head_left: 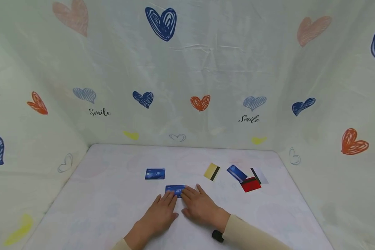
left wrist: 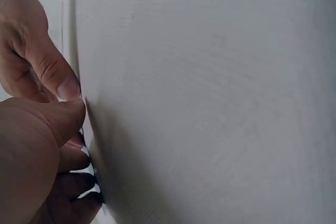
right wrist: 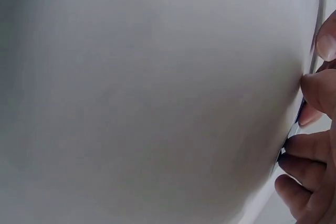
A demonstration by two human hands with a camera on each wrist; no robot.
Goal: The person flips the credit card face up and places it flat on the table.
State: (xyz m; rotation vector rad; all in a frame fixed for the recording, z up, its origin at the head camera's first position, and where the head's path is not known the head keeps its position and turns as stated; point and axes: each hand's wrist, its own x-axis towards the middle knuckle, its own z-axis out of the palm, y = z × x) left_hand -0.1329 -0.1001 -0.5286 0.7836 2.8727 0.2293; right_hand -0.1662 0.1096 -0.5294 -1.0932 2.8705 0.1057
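Observation:
A blue card marked VIP (head_left: 175, 189) lies flat on the white table, its lower part covered by fingers. My left hand (head_left: 160, 213) rests its fingertips on the card's lower left side. From the right, my right hand (head_left: 201, 206) touches the right end of the same card with its fingers extended. Both thumbs sit low at the tabletop, near each other, as the left wrist view also shows with the left thumb (left wrist: 65, 116). A second blue VIP card (head_left: 155, 174) lies just behind and to the left.
To the right lie a gold card (head_left: 211, 172) with a dark stripe, a blue card (head_left: 236, 173), a red card (head_left: 251, 185) and a pale silver card (head_left: 260, 176). The last three overlap or nearly touch. A heart-printed curtain (head_left: 218, 69) surrounds the table (head_left: 90, 194).

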